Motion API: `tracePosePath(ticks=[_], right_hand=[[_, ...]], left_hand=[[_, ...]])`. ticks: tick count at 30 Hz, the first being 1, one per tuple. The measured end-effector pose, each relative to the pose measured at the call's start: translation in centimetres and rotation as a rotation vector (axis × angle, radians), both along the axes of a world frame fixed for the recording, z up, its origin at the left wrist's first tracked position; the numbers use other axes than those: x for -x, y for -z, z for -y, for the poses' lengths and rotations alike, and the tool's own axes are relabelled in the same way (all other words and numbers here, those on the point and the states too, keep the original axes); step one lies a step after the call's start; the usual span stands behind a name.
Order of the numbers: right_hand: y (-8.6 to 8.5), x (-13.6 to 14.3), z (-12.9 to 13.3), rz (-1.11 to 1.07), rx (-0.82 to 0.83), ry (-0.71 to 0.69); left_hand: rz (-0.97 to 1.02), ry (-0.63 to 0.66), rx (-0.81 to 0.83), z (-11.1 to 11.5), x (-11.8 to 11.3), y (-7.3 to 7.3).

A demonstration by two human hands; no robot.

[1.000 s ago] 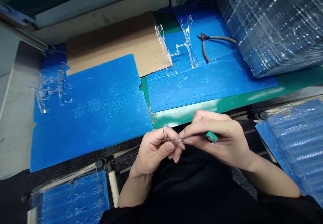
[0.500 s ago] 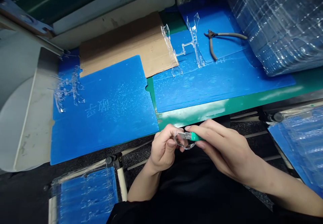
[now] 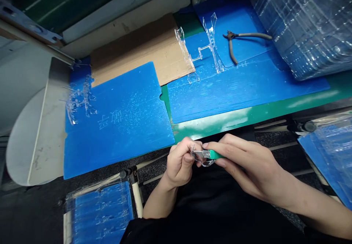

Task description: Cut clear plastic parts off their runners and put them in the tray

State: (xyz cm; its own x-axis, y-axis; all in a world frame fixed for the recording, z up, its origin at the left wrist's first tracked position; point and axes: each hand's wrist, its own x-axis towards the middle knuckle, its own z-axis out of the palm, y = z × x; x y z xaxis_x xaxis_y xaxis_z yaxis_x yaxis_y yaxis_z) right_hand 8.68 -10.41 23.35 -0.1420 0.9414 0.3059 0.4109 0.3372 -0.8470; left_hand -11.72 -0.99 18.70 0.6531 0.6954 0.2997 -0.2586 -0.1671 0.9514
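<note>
Near the table's front edge, my left hand [image 3: 180, 161] is closed around a small clear plastic part [image 3: 208, 163]. My right hand [image 3: 247, 163] grips a green-handled knife [image 3: 216, 154] whose flat metal blade points left and lies against the part. The fingers of my left hand hide some of the part. Behind the hands, a clear plastic frame [image 3: 211, 46] stands partly on a blue sheet [image 3: 242, 86], and grey-handled nippers [image 3: 233, 46] lie open to its right.
More clear frames [image 3: 86, 95] lie at the left of another blue sheet [image 3: 132, 123]. Brown cardboard [image 3: 137, 50] is behind it. Stacked clear trays [image 3: 310, 28] fill the back right. Lower down are trays at the left [image 3: 101, 214] and right [image 3: 330, 152].
The view has shifted slightly, so the table's left side appears farther right. Both hands remain together, with the blade still against the clear part at a slightly changed angle.
</note>
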Motion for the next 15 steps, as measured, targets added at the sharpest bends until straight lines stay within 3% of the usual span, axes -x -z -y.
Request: tracePosePath(ticks=[15], right_hand=[[-0.65, 0.19, 0.32, -0.055, 0.03, -0.024]], left_hand=[[-0.025, -0.05, -0.056, 0.25, -0.38, 0.02]])
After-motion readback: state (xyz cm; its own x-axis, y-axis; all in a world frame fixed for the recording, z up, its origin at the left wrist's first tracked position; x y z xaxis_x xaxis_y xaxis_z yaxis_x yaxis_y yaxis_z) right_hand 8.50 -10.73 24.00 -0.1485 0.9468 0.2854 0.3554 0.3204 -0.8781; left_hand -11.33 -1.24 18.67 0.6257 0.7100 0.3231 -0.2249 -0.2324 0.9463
